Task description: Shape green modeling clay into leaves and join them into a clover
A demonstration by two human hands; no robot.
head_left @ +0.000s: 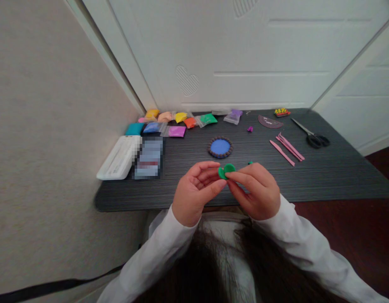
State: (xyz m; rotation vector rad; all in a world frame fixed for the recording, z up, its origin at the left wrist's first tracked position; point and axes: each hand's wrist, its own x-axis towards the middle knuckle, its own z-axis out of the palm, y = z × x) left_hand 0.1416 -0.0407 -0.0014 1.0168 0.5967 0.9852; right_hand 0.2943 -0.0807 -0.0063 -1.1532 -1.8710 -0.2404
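Between my two hands, over the table's front edge, is a piece of green modelling clay (229,169) shaped into thin rounded lobes. My left hand (197,191) has its thumb and fingertips closed on the left side of the clay. From the right, my right hand (255,190) pinches it with thumb and forefinger. A small dark green bit (250,163) shows just behind my right hand. Beyond the hands lies a blue disc (220,147) ringed with small dark brown balls.
Several bags of coloured clay (177,131) line the table's back left. A white case (120,158) and a blurred-out flat object (149,159) lie left. Pink tools (282,152), black scissors (317,140), a clear half-round protractor (270,122) and a purple bit (250,129) lie right.
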